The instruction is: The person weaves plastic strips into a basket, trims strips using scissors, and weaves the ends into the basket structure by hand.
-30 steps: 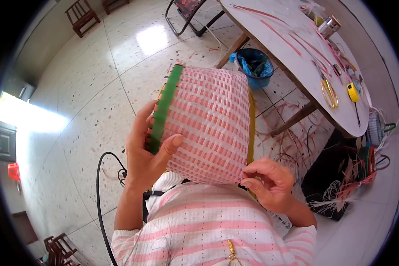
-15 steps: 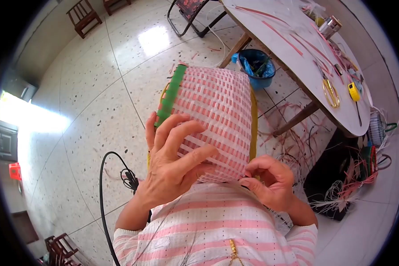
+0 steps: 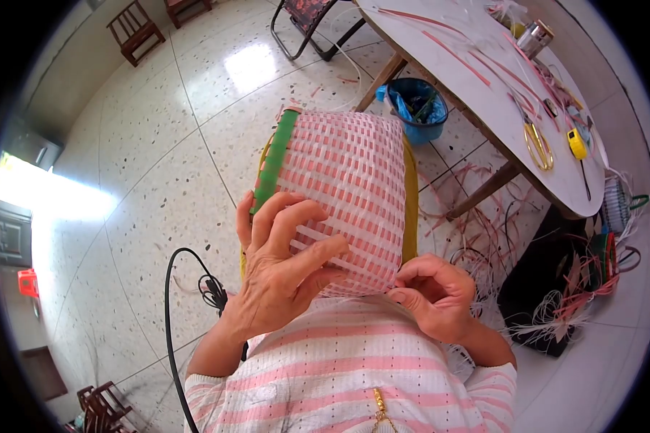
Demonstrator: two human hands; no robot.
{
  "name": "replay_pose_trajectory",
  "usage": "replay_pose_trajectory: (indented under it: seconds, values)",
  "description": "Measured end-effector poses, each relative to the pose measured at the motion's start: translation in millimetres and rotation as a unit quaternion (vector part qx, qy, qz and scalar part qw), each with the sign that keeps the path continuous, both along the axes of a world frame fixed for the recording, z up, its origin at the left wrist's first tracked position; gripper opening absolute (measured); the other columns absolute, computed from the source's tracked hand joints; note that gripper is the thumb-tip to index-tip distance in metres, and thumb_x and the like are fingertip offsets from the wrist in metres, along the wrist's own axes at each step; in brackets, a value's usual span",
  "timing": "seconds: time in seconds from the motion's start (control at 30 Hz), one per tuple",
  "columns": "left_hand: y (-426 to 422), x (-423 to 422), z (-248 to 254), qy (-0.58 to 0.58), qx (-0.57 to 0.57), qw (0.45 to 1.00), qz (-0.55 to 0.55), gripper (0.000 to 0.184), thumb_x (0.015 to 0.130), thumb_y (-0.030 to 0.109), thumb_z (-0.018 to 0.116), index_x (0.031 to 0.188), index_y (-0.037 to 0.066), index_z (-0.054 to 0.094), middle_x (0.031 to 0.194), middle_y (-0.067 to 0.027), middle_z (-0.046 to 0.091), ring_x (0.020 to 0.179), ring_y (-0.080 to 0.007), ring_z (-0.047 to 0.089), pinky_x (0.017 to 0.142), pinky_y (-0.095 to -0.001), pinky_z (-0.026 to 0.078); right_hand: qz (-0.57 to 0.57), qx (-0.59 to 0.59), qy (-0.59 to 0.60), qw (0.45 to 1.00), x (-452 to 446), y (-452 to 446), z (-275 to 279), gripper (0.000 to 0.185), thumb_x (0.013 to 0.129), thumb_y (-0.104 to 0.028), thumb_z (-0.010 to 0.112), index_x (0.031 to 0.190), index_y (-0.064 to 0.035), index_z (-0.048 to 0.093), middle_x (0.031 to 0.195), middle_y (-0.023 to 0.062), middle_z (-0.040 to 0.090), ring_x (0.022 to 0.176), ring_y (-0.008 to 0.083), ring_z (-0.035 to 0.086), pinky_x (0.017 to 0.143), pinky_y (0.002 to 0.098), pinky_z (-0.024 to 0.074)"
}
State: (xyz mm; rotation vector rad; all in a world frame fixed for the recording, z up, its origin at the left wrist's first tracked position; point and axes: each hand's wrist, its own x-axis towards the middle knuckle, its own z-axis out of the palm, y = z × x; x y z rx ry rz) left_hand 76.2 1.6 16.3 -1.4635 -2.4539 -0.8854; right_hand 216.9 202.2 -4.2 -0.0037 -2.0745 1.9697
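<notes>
A woven basket of pink and white plastic strips lies on my lap, with a green band along its left edge. My left hand rests on the basket's near left part, its fingers spread and curved over the weave and the band's lower end. At the basket's near right corner, the thumb and forefinger of my right hand come together in a pinch. Whatever sits between those fingertips is too small and covered to make out.
On the right stands a white table holding loose pink strips, gold-handled scissors, a yellow tape measure and a metal can. A blue-lined bin is beside it. Strip scraps litter the floor near a black box.
The basket and green band have shifted slightly left and their far end a little nearer. Both hands keep nearly the same place and shape.
</notes>
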Motion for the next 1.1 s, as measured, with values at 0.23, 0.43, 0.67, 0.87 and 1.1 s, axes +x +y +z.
replay_pose_trajectory:
  seconds: [0.23,0.43,0.67,0.87,1.1]
  values:
    - [1,2,2,-0.026,0.004,1.0,0.002,0.028,0.067,0.026,0.075,0.094,0.021,0.066,0.117,-0.0024,0.048,0.122,-0.0268,0.037,0.107,-0.0532,0.013,0.005,-0.023,-0.014,1.0,1,0,-1,0.019,0.08,0.005,0.07,0.096,0.0051,0.06,0.09,0.0086,0.062,0.077,0.0097,0.059,0.065,0.0212,0.0497]
    - [0,-3,-2,0.013,0.022,1.0,-0.012,0.032,0.064,0.023,0.079,0.092,0.018,0.064,0.118,-0.0047,0.047,0.118,-0.0258,0.042,0.106,-0.0487,0.023,0.005,-0.049,-0.047,0.998,1,5,2,0.019,0.081,0.004,0.07,0.096,0.0055,0.059,0.091,0.0082,0.061,0.078,0.0096,0.059,0.068,0.021,0.0495]
    - [-3,-25,-5,-0.057,0.196,0.975,0.089,0.07,0.065,0.012,0.082,0.126,0.004,0.048,0.119,-0.0168,0.052,0.109,-0.0284,0.054,0.09,-0.04,0.046,-0.011,-0.022,0.047,0.999,-2,15,-12,0.026,0.077,0.003,0.074,0.099,0.0038,0.06,0.09,0.0106,0.063,0.076,0.0112,0.06,0.068,0.0218,0.0503]
    - [1,-28,-17,-0.308,0.27,0.91,0.057,0.072,0.077,0.021,0.079,0.135,0.0,0.041,0.112,-0.0108,0.062,0.102,-0.0155,0.059,0.085,-0.0291,0.05,-0.108,0.226,0.182,0.951,-7,12,-16,0.028,0.071,0.001,0.079,0.094,0.0022,0.063,0.081,0.0144,0.066,0.065,0.0173,0.064,0.058,0.0238,0.052]
    - [-3,-36,-12,-0.357,0.241,0.902,0.035,0.072,0.078,0.025,0.078,0.134,-0.001,0.041,0.111,-0.007,0.06,0.098,-0.0138,0.057,0.086,-0.0288,0.049,-0.09,0.196,0.13,0.968,-9,12,-2,0.024,0.071,0.002,0.079,0.09,0.0029,0.065,0.081,0.0141,0.067,0.067,0.0174,0.066,0.057,0.0246,0.0524]
